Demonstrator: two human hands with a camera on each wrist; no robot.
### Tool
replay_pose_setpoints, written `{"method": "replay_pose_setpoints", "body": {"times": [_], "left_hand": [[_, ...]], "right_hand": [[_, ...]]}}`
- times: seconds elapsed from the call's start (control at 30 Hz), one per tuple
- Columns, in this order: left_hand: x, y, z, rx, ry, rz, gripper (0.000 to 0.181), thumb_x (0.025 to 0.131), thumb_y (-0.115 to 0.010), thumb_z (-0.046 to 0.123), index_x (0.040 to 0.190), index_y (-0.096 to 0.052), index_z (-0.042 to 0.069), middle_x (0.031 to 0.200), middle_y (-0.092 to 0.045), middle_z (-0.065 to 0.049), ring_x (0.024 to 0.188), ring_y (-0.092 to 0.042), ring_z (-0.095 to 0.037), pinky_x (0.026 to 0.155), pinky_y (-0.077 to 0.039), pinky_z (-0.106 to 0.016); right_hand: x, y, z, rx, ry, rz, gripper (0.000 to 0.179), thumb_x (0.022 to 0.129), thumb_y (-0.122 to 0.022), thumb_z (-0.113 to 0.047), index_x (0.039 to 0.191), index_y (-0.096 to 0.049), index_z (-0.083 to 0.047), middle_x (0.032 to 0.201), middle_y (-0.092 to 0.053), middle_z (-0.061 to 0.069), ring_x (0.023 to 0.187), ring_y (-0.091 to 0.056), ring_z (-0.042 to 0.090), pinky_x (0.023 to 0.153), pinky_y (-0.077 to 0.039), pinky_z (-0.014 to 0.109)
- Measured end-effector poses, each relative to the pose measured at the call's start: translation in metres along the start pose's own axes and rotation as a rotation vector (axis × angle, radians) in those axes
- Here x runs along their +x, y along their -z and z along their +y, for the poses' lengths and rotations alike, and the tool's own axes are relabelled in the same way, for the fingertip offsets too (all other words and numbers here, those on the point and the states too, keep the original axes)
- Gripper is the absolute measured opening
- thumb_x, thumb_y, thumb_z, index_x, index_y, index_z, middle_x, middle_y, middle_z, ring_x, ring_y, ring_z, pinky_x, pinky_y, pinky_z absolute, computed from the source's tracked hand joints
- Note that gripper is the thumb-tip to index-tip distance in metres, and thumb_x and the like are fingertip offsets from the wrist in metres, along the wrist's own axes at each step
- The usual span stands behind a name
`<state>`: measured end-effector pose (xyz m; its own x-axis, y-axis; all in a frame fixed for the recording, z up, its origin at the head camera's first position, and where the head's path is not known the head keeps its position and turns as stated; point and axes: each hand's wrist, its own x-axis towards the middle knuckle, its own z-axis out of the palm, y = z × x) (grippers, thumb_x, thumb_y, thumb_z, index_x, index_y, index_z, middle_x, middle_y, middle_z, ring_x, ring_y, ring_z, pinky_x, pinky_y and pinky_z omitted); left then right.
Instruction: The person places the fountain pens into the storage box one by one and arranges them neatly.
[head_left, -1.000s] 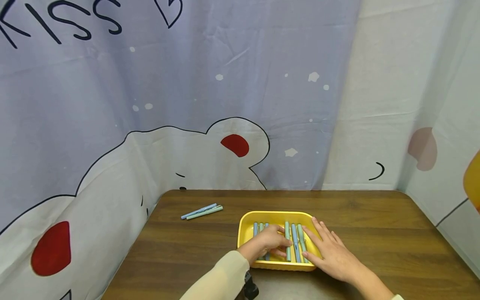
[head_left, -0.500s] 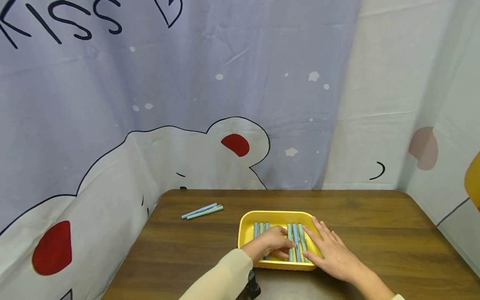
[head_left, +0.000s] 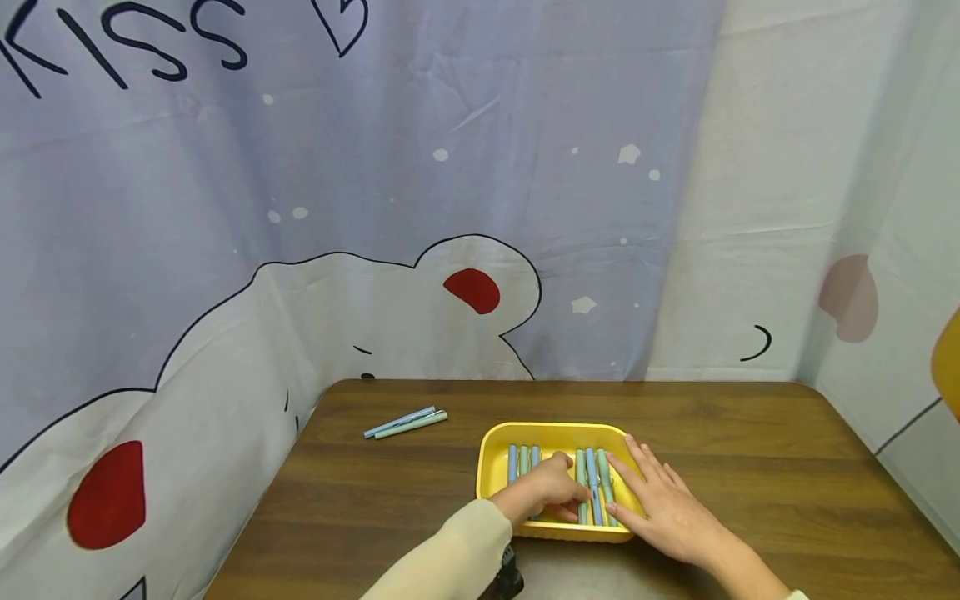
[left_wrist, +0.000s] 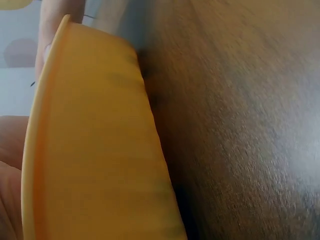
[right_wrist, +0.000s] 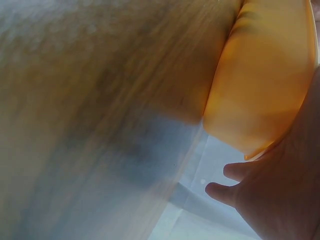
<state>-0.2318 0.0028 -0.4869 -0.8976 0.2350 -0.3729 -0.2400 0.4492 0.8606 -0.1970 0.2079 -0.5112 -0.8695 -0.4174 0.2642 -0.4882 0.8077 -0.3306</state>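
Tray (head_left: 491,475), yellow, rounded corners: lower centre of the frame, on a brown wood-grain table (head_left: 750,433).

Pens within the tray, six visible, roughly parallel, in two groups. Towards the left end in frame: first blue pen (head_left: 512,462), first green pen (head_left: 523,458), second blue pen (head_left: 536,457), lower parts partly covered by a wrist. Towards the right end: second green pen (head_left: 581,468), third blue pen (head_left: 592,475), third green pen (head_left: 605,475), side by side, the last slightly slanted.

Pens outside the tray, two: fourth blue pen (head_left: 397,422) and fourth green pen (head_left: 410,425), aslant together on the table, left of the tray in frame.

Left hand (head_left: 550,486): reaching in over the tray's lower rim, between the two groups. Fingers bent, one tip at the second green pen; pinch or mere contact impossible to tell, undersides hidden. Cream sleeve (head_left: 450,554) behind; black device (head_left: 508,577) under the wrist.

Right hand (head_left: 663,508): across the tray's right rim. Fingers spread and fairly straight, thumb apart; index and thumb tips just beside the third green pen, contact unclear.

Backdrop: printed cloth (head_left: 585,208), lilac and white, black lettering (head_left: 92,48) at upper left, red patches (head_left: 472,292) at left and centre.
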Motion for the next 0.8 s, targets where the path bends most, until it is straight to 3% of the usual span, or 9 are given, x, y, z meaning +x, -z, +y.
{"method": "replay_pose_setpoints", "body": {"times": [0.43,0.8], "left_hand": [[-0.001,0.004,-0.001,0.148,-0.027,0.026,0.049,0.094,-0.070,0.008,0.133,-0.046,-0.009,0.056,-0.060,-0.012,0.037,-0.051,-0.012,0.036,-0.047,-0.023],[-0.010,0.027,0.006,0.178,-0.056,-0.016,0.045,0.099,-0.063,0.014,0.136,-0.047,-0.007,0.080,-0.066,-0.014,0.056,-0.069,-0.029,0.049,-0.058,-0.037]], "right_hand": [[0.000,0.000,-0.001,0.013,0.002,0.001,0.071,0.097,-0.060,-0.054,0.155,-0.044,-0.016,0.165,-0.023,0.020,0.145,-0.032,0.048,0.109,-0.031,0.071],[0.000,0.001,-0.001,0.008,0.008,0.004,0.070,0.097,-0.061,-0.053,0.154,-0.045,-0.016,0.165,-0.024,0.020,0.144,-0.033,0.049,0.107,-0.033,0.072]]}}
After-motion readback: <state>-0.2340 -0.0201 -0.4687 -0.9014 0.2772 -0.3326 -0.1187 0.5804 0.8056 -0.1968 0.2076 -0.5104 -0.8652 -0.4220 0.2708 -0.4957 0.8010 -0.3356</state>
